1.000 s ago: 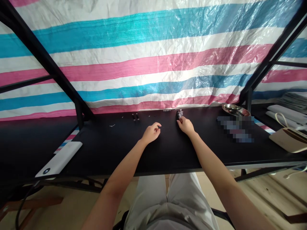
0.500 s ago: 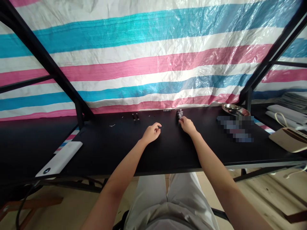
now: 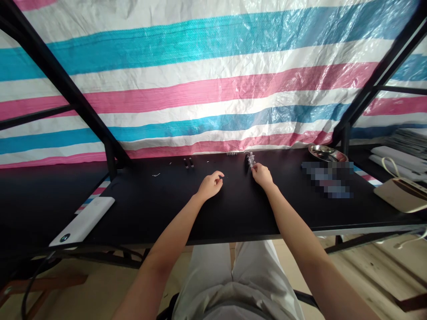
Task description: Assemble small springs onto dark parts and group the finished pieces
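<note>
My left hand (image 3: 210, 185) rests on the black table (image 3: 233, 209), fingers loosely curled, with a gap between thumb and forefinger and nothing visible in it. To the right, my right hand (image 3: 263, 175) has its fingertips pinched together at the near edge of a small cluster of black and clear, silvery pieces (image 3: 251, 160). What is between those fingertips is too small to make out. Behind the hands, a short row of small metallic pieces (image 3: 231, 154) lies at the table's back edge. Two small black stick-like parts (image 3: 188, 163) lie left of my left hand.
Thin white scraps (image 3: 156, 174) lie on the left. A white flat device (image 3: 83, 222) sits at the left front. On the right are a shiny metal dish (image 3: 328, 153), a blurred-out patch and a beige box (image 3: 402, 194). Black frame posts (image 3: 110, 153) and a striped sheet (image 3: 213, 89) stand behind.
My right hand has shifted slightly to the right, showing more of the cluster's clear pieces. My left hand has stayed almost still.
</note>
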Demonstrator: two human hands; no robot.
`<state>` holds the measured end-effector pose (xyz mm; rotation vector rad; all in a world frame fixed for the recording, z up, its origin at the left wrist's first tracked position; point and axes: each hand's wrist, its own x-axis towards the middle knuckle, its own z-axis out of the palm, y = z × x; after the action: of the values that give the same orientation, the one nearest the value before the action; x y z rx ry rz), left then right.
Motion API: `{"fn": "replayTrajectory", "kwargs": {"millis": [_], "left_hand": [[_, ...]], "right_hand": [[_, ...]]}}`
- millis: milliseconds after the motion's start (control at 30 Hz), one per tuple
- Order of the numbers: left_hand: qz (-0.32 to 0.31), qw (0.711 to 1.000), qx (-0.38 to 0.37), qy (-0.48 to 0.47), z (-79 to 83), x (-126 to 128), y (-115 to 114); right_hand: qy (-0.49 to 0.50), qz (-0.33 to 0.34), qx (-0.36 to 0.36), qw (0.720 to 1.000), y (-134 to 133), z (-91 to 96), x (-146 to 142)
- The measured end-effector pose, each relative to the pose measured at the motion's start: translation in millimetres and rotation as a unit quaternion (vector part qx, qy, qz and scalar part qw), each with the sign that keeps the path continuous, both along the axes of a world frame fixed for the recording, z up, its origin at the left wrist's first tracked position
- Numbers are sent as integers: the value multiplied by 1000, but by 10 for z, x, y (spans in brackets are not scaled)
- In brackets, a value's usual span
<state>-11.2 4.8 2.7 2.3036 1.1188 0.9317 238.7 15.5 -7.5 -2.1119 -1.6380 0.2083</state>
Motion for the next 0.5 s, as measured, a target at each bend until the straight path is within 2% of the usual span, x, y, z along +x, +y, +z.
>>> {"fn": "replayTrajectory", "kwargs": {"millis": [133,233,367,500], "left_hand": [[9,1000,5,10,-15,-1,10],[41,999,7,34,-7,6,-1],[161,984,6,79,61,-9,-4],[297,945,-23,132,211,-131,62]], "right_hand": [[-9,-16,-29,999,-12,30,-18],[-12,-26,-50,998,-30,63,-21],[-20,-27,-77,996,-79,111,-21],[-44,-3,-80,996,-148,144,-32]]}}
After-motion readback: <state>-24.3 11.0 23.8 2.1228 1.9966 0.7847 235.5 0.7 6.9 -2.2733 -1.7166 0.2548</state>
